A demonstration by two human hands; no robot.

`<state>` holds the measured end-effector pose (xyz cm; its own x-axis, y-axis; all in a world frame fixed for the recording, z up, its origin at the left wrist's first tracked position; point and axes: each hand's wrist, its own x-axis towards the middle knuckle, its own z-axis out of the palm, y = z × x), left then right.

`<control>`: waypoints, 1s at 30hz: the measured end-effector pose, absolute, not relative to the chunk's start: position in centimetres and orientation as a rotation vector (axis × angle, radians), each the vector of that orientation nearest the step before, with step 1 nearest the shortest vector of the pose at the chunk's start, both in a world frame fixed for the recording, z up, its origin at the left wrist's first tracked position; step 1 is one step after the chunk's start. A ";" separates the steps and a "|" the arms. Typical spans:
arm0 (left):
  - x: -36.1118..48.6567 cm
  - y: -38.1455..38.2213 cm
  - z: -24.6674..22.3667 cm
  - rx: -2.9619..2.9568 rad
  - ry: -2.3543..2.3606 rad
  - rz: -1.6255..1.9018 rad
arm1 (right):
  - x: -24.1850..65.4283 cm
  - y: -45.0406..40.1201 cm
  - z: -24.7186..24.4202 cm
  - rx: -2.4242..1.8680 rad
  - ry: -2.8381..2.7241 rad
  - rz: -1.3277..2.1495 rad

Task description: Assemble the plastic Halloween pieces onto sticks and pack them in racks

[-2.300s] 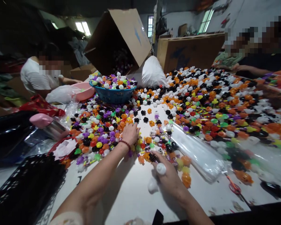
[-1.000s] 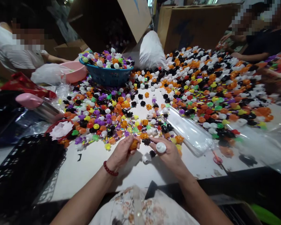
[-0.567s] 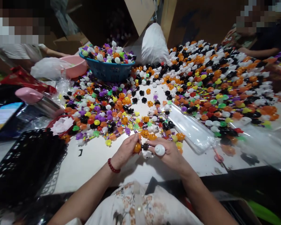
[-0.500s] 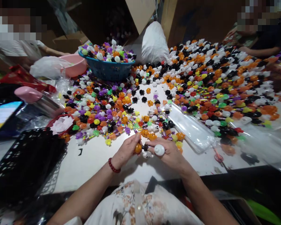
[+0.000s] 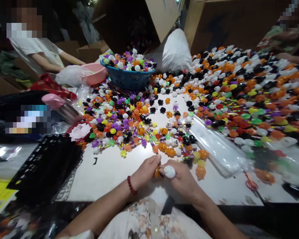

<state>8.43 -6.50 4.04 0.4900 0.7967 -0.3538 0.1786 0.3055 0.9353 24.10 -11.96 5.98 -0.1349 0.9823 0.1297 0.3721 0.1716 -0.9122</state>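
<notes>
My left hand, with a red bead bracelet on its wrist, is closed on an orange pumpkin piece above the near edge of the white table. Touching it from the right, my right hand is closed round a white swirled piece whose top sticks out between the fingers. A small dark part shows between the two hands, mostly covered by fingers. Just beyond them lie orange pumpkin pieces and other small colourful toys.
Heaps of small toys cover the table's back and right. A blue basket stands behind. Clear plastic bags and scissors lie right, black cut sheets left. A person is at the back left.
The view has shifted, so the table scene sits further right and lower. My hands have come closer together, and the dark part between them is now mostly hidden.
</notes>
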 end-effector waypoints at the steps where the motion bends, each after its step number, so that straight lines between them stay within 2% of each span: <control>1: 8.6 -6.6 3.7 1.120 1.017 0.497 | 24.1 -11.8 5.8 -1.325 -1.604 0.983; 3: 8.7 -6.5 3.3 1.009 1.021 0.498 | 24.2 -11.5 5.6 -1.344 -1.536 1.018; 7: 8.2 -5.6 3.0 1.324 1.089 0.641 | 23.5 -11.1 5.6 -1.352 -1.559 1.003; 13: 7.1 -3.9 4.5 1.516 1.088 0.661 | 23.9 -10.2 4.5 -1.354 -1.616 0.940; 18: 5.8 2.1 5.2 1.999 1.438 0.956 | 28.1 -8.3 3.6 -1.693 -1.729 0.429; 22: 5.2 7.1 3.7 2.418 1.619 0.612 | 29.9 -7.4 4.2 -1.903 -1.681 0.196; 25: 5.0 8.2 3.2 2.446 1.520 0.563 | 29.2 -7.6 4.8 -1.795 -1.546 0.391; 28: 4.7 6.5 4.2 2.203 1.329 0.806 | 27.5 -8.1 5.2 -1.575 -1.430 0.810; 30: 4.5 4.5 5.3 1.910 1.161 0.882 | 26.2 -8.3 5.5 -1.457 -1.410 0.939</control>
<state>4.46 4.45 5.32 0.3594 0.9151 0.1826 0.4210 -0.3336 0.8435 26.25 -8.25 5.52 0.0707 0.9960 0.0540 0.3341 0.0273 -0.9421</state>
